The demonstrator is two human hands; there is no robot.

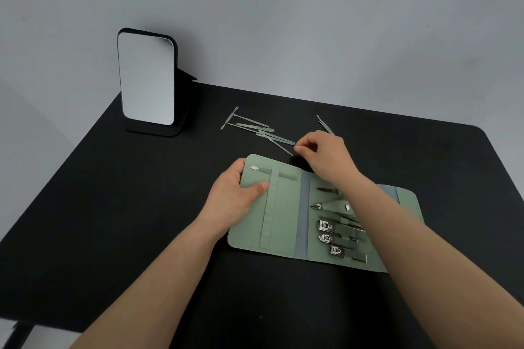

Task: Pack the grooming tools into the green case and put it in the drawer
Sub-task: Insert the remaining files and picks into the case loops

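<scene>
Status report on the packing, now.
Left hand holds green case open. Right hand fingers at loose tools. Most tools unpacked. Nothing in the way.

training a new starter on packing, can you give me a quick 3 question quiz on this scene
1. True or false: the green case lies open on the table.
2. Which hand grips the case's left edge? A) left hand B) right hand
3. Fill in: the loose tools lie on the table beyond the case, to the right of the standing ____.

Key: 1 true. 2 A; the right hand reaches toward the loose tools, fingers curled, and whether it pinches one cannot be told. 3 mirror.
</scene>
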